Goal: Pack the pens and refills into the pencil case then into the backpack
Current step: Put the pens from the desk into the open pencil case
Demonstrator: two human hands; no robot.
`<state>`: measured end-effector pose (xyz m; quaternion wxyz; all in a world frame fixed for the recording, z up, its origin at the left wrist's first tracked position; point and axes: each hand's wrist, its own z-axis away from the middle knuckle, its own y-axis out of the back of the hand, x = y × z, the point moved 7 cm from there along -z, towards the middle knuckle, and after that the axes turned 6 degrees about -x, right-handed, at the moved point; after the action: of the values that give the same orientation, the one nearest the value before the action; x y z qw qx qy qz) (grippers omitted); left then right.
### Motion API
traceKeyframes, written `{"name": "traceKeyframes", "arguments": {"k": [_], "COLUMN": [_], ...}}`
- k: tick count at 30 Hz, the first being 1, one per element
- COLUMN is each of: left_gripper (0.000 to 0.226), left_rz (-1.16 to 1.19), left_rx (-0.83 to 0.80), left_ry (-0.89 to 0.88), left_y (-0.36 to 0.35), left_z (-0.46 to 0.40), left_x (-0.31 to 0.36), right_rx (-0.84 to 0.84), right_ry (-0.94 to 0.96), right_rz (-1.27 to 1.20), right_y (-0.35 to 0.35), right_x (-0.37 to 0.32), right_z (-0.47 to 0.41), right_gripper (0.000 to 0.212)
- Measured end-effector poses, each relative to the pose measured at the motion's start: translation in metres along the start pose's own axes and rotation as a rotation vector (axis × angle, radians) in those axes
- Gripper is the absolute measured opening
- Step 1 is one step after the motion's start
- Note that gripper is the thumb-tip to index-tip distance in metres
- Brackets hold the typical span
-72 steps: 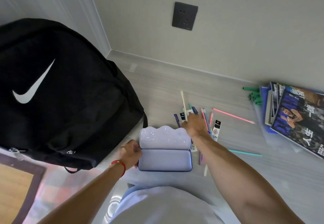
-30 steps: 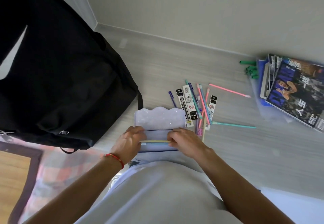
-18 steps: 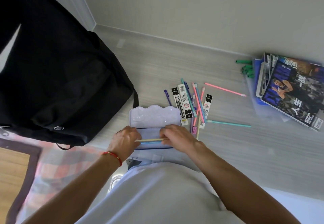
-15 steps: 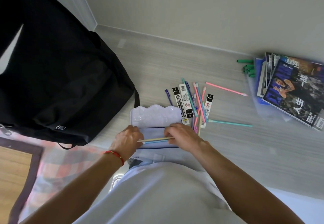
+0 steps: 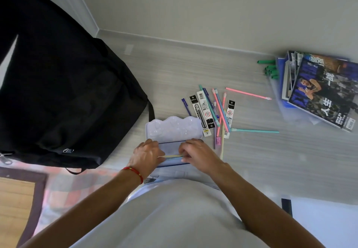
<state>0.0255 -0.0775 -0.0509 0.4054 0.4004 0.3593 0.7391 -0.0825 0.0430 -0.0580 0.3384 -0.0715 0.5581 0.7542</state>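
Both hands meet over the open pale lilac plastic pencil case on the grey wood-grain desk: the left hand and right hand each pinch one end of a slim pale yellow pen. Its long axis runs left to right, level with the case's shallow tray just beneath it, so I judge it needs only lowering. Loose pastel pens and packaged refills lie just beyond and right of the case, nearer the right hand. A black fabric backpack stands close on the left.
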Motion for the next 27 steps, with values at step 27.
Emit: {"name": "traceKeyframes", "arguments": {"k": [27], "left_gripper": [0.039], "left_rz": [0.247], "left_rx": [0.153], "left_ry": [0.078], "left_y": [-0.004], "left_z": [0.011], "left_x": [0.003], "right_rx": [0.422], "right_ry": [-0.722], "right_rz": [-0.144], "right_y": [0.069], "right_x": [0.15], "right_z": [0.047], "right_gripper": [0.028]}}
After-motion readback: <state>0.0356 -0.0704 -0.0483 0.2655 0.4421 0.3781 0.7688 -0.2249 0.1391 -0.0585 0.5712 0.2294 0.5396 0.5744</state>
